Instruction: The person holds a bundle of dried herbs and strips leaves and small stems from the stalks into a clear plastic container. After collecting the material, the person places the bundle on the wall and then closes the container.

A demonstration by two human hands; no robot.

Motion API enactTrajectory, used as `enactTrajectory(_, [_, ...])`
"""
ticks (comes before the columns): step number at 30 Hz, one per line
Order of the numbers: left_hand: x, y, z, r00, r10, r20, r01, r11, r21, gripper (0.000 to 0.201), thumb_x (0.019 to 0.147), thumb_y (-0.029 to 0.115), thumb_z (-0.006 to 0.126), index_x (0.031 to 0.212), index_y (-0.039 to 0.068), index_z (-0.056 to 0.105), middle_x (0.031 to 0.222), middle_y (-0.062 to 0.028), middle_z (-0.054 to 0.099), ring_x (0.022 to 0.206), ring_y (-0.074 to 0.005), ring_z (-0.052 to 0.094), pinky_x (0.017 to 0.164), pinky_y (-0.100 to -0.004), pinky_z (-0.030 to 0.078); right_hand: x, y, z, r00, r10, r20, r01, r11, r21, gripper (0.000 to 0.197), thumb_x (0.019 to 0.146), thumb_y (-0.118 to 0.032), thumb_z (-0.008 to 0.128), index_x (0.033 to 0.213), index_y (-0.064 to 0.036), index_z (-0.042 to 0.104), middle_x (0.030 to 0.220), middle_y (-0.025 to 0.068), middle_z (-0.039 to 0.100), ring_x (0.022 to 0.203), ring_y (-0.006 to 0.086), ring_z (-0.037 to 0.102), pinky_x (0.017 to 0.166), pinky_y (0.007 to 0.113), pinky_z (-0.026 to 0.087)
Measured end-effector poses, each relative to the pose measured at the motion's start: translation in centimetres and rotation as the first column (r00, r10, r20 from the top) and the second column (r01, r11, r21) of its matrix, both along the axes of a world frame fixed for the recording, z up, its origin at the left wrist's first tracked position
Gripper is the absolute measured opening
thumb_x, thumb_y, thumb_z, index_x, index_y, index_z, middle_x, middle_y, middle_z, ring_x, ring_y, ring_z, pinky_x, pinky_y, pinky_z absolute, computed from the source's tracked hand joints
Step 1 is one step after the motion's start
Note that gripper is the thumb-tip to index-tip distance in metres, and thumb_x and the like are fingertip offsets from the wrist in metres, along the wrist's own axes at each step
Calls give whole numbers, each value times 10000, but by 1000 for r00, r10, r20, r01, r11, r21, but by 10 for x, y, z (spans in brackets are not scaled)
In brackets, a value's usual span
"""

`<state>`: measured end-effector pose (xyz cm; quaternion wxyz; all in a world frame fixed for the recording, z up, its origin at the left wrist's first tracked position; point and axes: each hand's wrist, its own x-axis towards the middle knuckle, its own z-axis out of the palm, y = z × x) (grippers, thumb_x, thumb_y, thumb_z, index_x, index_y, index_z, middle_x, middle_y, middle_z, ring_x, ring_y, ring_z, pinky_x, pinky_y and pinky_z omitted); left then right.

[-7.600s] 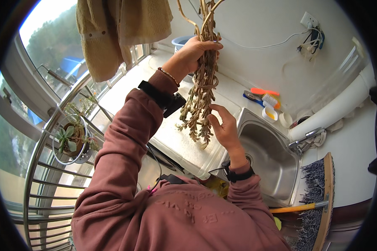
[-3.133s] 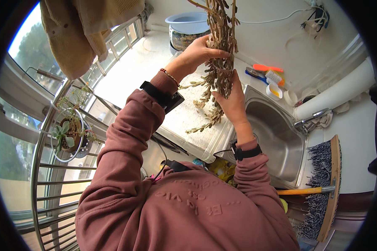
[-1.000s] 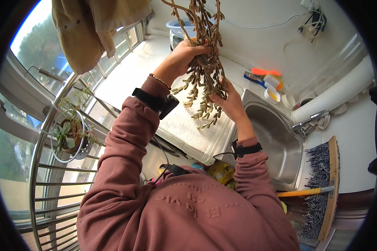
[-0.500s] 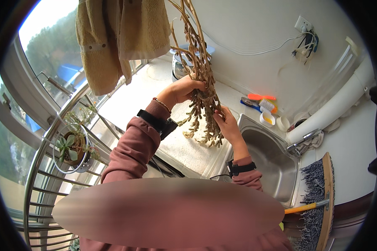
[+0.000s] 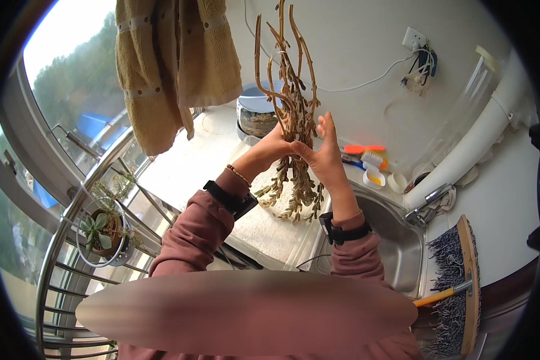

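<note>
A bundle of dried plant stems [image 5: 293, 108] stands roughly upright before me, over the white counter. Its bare brown stems point up, and its shrivelled, leafy ends [image 5: 297, 195] hang down. My left hand [image 5: 274, 146] is closed around the middle of the bundle; its fingertips are hidden behind the stems. Close on the other side is my right hand [image 5: 325, 157], with its fingers stretched upward and apart from the thumb. The right thumb lies across the front of the bundle, by the left thumb.
Behind the bundle stands a blue-rimmed tub [image 5: 255, 111]. A steel sink [image 5: 396, 252] with a tap [image 5: 429, 204] lies to the right, with brushes [image 5: 373, 159] behind it. Towels [image 5: 174, 72] hang above left, near a potted succulent [image 5: 102, 233] on the railing. A mop [image 5: 453, 288] is at right.
My right hand has risen from the lower leaves to the bundle's middle, beside my left hand, and its fingers have spread. The bundle stands straighter, its stem tops lower in view.
</note>
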<state>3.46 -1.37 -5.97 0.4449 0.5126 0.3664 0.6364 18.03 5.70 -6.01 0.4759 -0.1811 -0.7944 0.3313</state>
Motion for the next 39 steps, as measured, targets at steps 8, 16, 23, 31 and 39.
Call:
enactTrajectory(8, [-10, -9, 5, 999, -16, -31, 15, 999, -48, 963, 775, 6, 772, 1531, 93, 182, 1450, -62, 388, 1275, -168, 449, 1031, -327, 432, -12, 5, 21, 974, 206, -93, -218, 964, -151, 376, 820, -167, 764, 1101, -15, 565, 947, 81, 692, 843, 189, 687, 789, 314, 537])
enactTrajectory(16, [-20, -5, -5, 991, -26, -132, 33, 998, 56, 467, 809, 102, 771, 1226, 11, 579, 1136, -51, 645, 1046, -143, 603, 938, -319, 476, -18, -4, 19, 991, -8, -131, 48, 951, 305, 895, 819, -435, 764, 1472, -50, 287, 1434, 262, 330, 1338, 383, 359, 1083, 488, 329])
enactTrajectory(23, [-17, -6, -5, 995, 58, -85, -54, 997, 54, 501, 826, 110, 757, 1266, 2, 544, 1163, -48, 632, 1057, -131, 585, 892, -296, 491, -15, -36, 32, 964, -263, 30, 150, 635, 758, 737, 950, -572, 463, 1486, -75, 367, 1586, 98, 274, 1469, 373, 183, 1136, 626, 103])
enactTrajectory(31, [-12, 0, -2, 999, 51, 11, -51, 997, 52, 494, 796, 41, 737, 1252, 1, 552, 1128, -55, 633, 1022, -138, 599, 863, -294, 502, -13, -30, 32, 961, -271, 44, 131, 594, 794, 751, 953, -539, 502, 1483, -32, 341, 1550, 202, 291, 1454, 386, 222, 1152, 537, 172])
enactTrajectory(39, [-9, 0, 7, 965, 194, 175, -199, 980, 10, 371, 774, -70, 685, 1125, -4, 582, 1044, -70, 661, 937, -167, 642, 839, -312, 530, -4, -24, -32, 956, -251, 155, 191, 926, 326, 1071, 776, -437, 784, 1504, 28, 151, 1477, 276, 325, 1375, 423, 326, 1077, 567, 280])
